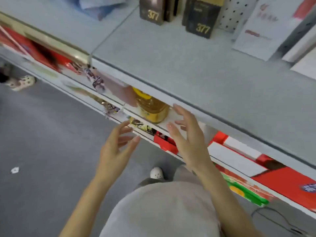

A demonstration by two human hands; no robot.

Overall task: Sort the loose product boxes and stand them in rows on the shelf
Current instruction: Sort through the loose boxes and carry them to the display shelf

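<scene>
Both hands hover empty in front of the lower shelves, fingers spread and relaxed. My left hand [118,146] is below the shelf edges, over the floor. My right hand [186,134] is raised beside the pale grey shelf [196,71], its fingertips near that shelf's front edge. Two dark boxes marked 377 [152,11] [202,17] stand upright at the back of the shelf. A tall white box with red print [261,29] stands to their right. The frame is blurred by motion.
A yellow oil bottle [151,106] stands on the shelf below, just left of my right hand. Red and white flat boxes [239,156] lie on the lower shelves. Another person's shoe [22,82] shows at far left. A cable [277,218] lies on the grey floor.
</scene>
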